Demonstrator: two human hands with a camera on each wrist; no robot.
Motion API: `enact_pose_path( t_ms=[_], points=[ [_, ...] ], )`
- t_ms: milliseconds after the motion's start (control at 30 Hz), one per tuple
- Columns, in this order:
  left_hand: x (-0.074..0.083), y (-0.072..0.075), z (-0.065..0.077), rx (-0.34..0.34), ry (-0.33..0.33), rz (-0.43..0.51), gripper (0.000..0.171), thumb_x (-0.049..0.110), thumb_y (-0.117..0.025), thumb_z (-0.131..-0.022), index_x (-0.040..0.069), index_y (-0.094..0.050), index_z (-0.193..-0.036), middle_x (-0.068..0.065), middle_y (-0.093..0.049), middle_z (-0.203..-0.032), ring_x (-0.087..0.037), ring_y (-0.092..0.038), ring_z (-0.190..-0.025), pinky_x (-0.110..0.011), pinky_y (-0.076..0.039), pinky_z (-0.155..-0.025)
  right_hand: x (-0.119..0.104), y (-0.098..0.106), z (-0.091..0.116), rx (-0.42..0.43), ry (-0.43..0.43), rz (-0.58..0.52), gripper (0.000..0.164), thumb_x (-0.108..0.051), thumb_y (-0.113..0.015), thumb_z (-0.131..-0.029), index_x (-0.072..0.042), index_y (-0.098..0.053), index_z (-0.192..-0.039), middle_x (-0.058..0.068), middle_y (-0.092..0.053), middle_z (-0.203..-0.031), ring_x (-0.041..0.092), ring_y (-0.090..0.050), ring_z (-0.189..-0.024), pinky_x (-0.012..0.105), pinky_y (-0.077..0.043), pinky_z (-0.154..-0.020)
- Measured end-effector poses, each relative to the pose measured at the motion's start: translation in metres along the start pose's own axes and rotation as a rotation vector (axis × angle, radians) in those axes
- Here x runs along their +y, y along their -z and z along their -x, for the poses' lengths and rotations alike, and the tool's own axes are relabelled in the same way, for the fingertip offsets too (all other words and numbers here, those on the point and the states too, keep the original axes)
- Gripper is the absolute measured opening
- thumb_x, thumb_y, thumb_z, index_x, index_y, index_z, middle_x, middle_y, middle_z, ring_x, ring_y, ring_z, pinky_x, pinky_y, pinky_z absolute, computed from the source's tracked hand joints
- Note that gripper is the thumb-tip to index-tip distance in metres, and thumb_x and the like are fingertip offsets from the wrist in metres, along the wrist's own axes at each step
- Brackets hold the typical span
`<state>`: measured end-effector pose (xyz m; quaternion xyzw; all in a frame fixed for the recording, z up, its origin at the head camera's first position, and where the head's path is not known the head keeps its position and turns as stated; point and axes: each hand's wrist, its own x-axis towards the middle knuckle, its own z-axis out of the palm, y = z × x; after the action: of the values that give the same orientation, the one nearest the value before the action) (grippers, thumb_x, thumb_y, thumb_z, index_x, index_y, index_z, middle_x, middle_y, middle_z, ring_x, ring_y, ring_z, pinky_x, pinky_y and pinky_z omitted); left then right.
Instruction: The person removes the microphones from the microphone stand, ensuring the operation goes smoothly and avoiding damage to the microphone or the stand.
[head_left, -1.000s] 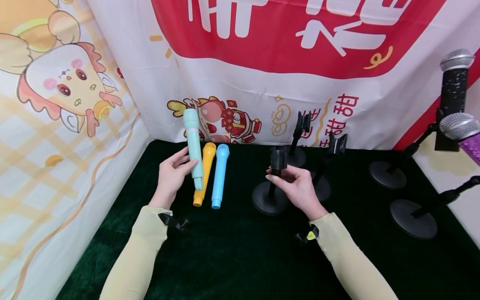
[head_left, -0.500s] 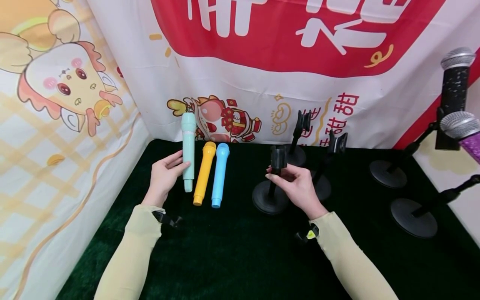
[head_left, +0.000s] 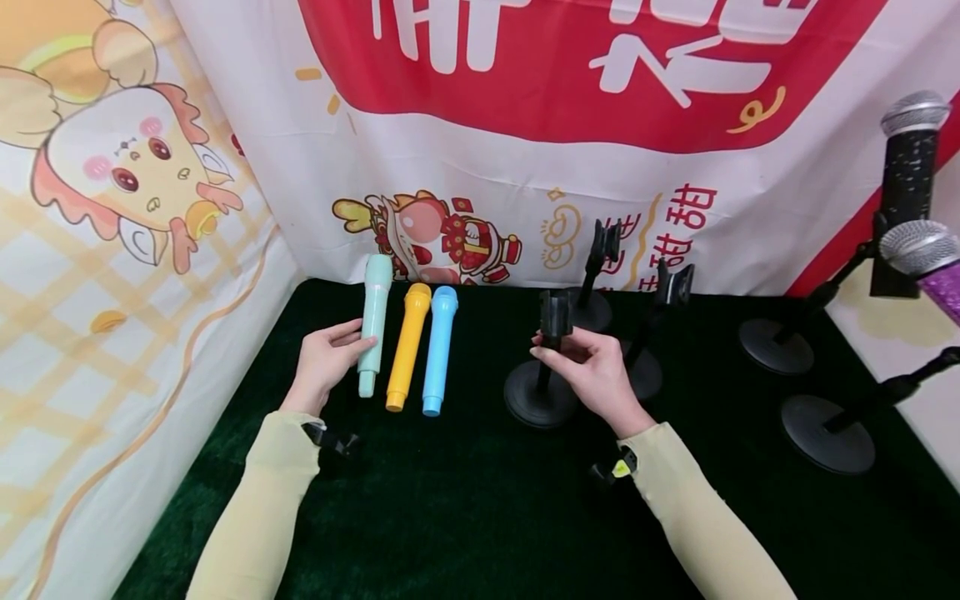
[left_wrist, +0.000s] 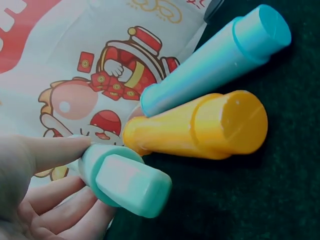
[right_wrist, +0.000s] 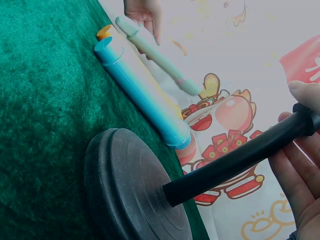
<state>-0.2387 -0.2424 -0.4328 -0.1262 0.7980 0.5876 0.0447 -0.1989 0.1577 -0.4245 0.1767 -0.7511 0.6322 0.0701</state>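
Observation:
My left hand (head_left: 322,364) pinches a mint-green microphone (head_left: 377,287) between thumb and fingers, its head pointing toward the backdrop. In the right wrist view that microphone (right_wrist: 162,62) appears raised off the cloth. Just right of it lie a yellow microphone (head_left: 408,346) and a light blue microphone (head_left: 440,350), side by side. With thumb and fingers my right hand (head_left: 600,371) grips the upper pole of a black microphone stand (head_left: 542,400), below its clip. The stand's round base (right_wrist: 132,185) is on the cloth, and its clip holds nothing.
Behind my right hand stand two more black stands, one with its clip at the back (head_left: 606,242) and one nearer (head_left: 675,287). At far right, two stands carry a black microphone (head_left: 907,196) and a purple microphone (head_left: 941,287). A printed backdrop (head_left: 465,133) borders the dark green cloth (head_left: 465,517).
My left hand has moved left and then lower toward the cloth with the mint-green microphone, away from the yellow one. My right hand has stayed on the stand.

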Motion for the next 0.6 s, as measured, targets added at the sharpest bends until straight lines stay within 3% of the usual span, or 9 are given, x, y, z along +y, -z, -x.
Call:
enact_pose_path(
  t_ms=[300,600],
  points=[
    [-0.007,0.002,-0.002,-0.049,0.038,-0.111,0.060,0.028,-0.074,-0.096,0.007,-0.053,-0.148,-0.017,-0.060,-0.139,-0.030,-0.059,-0.122,-0.045,-0.049,-0.102,-0.002,0.000,0.000,-0.004,-0.043,0.004,0.023,-0.018,-0.078,-0.093,-0.011,-0.076,-0.115,0.006,-0.074,-0.109,0.023,-0.071,-0.100,0.035,-0.056,-0.091],
    [-0.014,0.002,-0.005,-0.058,0.019,-0.146,0.058,0.029,-0.075,-0.095,0.006,-0.056,-0.146,-0.017,-0.062,-0.136,-0.029,-0.061,-0.118,-0.045,-0.050,-0.100,-0.031,-0.003,0.005,-0.010,-0.033,0.021,0.024,-0.012,-0.076,-0.095,-0.001,-0.074,-0.115,0.011,-0.073,-0.109,0.024,-0.071,-0.099,0.034,-0.056,-0.091]
  ],
)
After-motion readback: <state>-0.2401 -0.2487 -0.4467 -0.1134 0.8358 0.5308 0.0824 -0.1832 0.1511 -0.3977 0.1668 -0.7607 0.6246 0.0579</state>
